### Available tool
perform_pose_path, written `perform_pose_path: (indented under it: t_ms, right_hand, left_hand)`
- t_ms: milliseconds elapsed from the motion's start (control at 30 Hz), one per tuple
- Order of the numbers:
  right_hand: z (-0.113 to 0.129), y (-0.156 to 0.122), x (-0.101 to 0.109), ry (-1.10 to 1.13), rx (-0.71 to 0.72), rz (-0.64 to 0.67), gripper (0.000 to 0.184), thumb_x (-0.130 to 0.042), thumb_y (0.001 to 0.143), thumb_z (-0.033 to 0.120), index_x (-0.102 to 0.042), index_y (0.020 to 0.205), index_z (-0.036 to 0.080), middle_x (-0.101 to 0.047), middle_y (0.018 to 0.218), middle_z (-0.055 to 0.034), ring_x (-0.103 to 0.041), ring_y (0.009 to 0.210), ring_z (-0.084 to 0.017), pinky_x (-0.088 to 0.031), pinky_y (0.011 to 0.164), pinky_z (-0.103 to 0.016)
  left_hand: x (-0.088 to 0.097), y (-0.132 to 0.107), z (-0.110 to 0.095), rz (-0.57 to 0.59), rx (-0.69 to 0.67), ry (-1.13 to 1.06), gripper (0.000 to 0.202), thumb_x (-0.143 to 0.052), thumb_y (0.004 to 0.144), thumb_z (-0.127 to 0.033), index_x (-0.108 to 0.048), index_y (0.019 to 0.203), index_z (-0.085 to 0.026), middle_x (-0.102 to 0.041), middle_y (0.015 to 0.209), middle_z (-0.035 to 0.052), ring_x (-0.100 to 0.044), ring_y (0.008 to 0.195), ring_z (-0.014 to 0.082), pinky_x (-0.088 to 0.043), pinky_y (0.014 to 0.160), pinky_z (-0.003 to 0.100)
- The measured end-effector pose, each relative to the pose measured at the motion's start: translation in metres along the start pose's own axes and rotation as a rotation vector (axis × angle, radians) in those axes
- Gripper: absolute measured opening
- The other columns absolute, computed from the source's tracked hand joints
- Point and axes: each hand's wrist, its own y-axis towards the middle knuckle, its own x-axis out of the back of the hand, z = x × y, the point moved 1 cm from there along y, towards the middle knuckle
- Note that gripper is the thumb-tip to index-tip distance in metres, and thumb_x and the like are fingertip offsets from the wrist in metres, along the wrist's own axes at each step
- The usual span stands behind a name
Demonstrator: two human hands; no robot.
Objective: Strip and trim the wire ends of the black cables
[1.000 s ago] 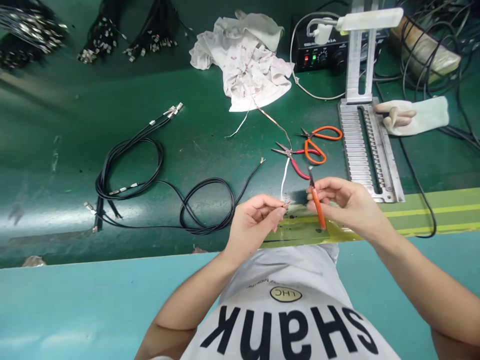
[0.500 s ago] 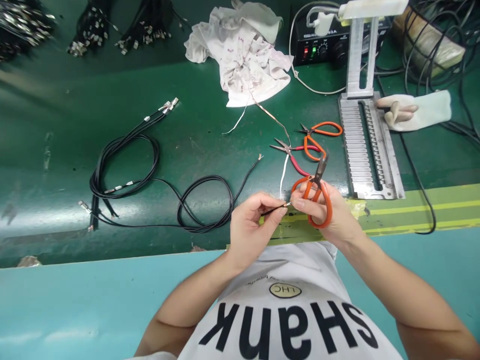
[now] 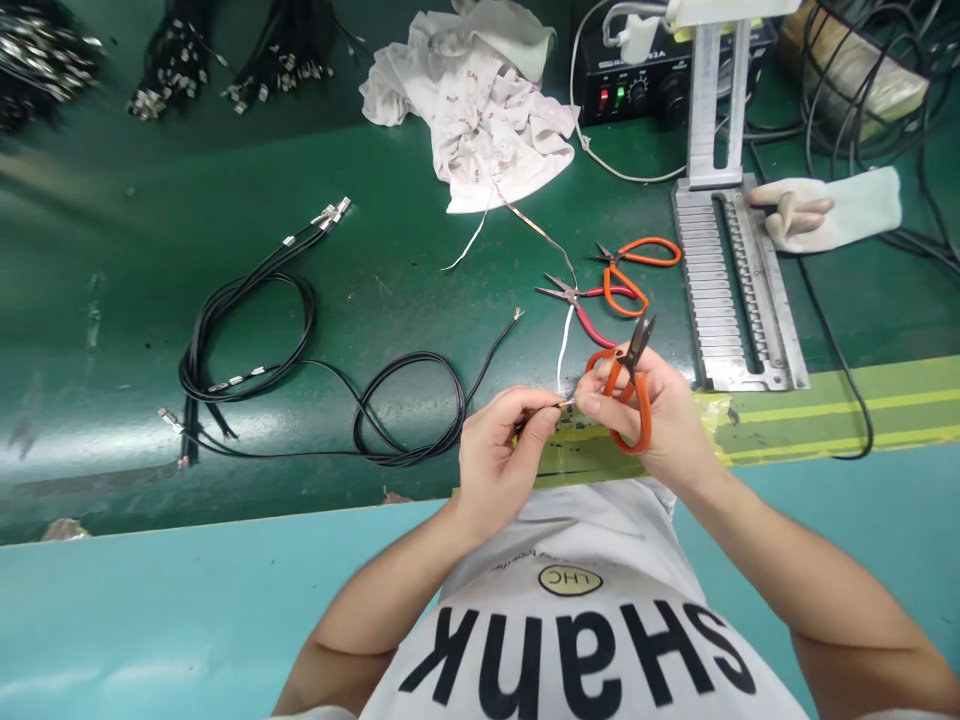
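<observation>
My left hand [image 3: 499, 445] pinches the end of a thin black wire [image 3: 541, 412] near the bench's front edge. My right hand [image 3: 660, 420] has its fingers through orange-handled scissors [image 3: 628, 385], blades pointing up and away, while its thumb and forefinger touch the wire's bare tip. The two hands meet fingertip to fingertip over a yellow strip [image 3: 825, 415] on the green bench [image 3: 375, 300].
Black cables [image 3: 300, 350] with metal terminals lie coiled to the left. Behind my hands rest red-handled pliers [image 3: 581, 305] and a second pair of orange scissors [image 3: 637, 265]. A white cloth [image 3: 487, 110], a black control box [image 3: 637, 95], a metal slotted fixture [image 3: 731, 290] and a glove [image 3: 825, 210] lie further back.
My right hand has turned the scissors from edge-on to handles facing me, and brought its fingertips onto the wire tip held by my left hand.
</observation>
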Motion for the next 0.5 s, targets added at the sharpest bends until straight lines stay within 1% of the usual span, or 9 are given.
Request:
perform_pose_path:
  t_ms: [100, 267, 400, 500]
  right_hand:
    - [0.002, 0.001, 0.000, -0.039, 0.030, 0.003, 0.032, -0.085, 0.076, 0.020, -0.058, 0.093, 0.022, -0.068, 0.081, 0.0039, -0.061, 0.070, -0.010, -0.048, 0.068, -0.024]
    - [0.007, 0.004, -0.001, -0.099, 0.051, 0.010, 0.037, -0.088, 0.072, 0.020, -0.059, 0.094, 0.021, -0.070, 0.083, 0.0026, -0.064, 0.070, -0.011, -0.048, 0.067, -0.024]
    - [0.009, 0.008, 0.000, -0.070, 0.017, 0.032, 0.040, -0.090, 0.069, 0.021, -0.058, 0.093, 0.022, -0.070, 0.081, 0.0027, -0.066, 0.070, -0.012, -0.049, 0.064, -0.025]
    - [0.009, 0.011, -0.001, -0.012, -0.033, 0.037, 0.041, -0.091, 0.066, 0.022, -0.058, 0.090, 0.021, -0.069, 0.080, 0.0030, -0.065, 0.068, -0.012, -0.049, 0.063, -0.025]
  left_hand:
    - [0.001, -0.001, 0.001, 0.014, 0.025, 0.027, 0.013, -0.059, 0.097, -0.022, -0.070, 0.102, -0.020, -0.063, 0.074, 0.0008, -0.058, 0.067, 0.0111, -0.046, 0.066, 0.024]
    - [0.002, 0.000, 0.002, 0.042, 0.034, 0.025, 0.015, -0.057, 0.098, -0.025, -0.069, 0.103, -0.019, -0.060, 0.069, -0.0012, -0.055, 0.062, 0.0099, -0.045, 0.063, 0.023]
    - [0.002, 0.001, 0.003, 0.084, 0.008, 0.043, 0.016, -0.054, 0.099, -0.024, -0.069, 0.103, -0.019, -0.057, 0.067, -0.0023, -0.052, 0.061, 0.0089, -0.044, 0.063, 0.022]
    - [0.001, 0.001, 0.003, 0.099, 0.046, 0.005, 0.016, -0.054, 0.100, -0.025, -0.069, 0.101, -0.019, -0.057, 0.070, -0.0017, -0.048, 0.060, 0.0083, -0.041, 0.059, 0.021]
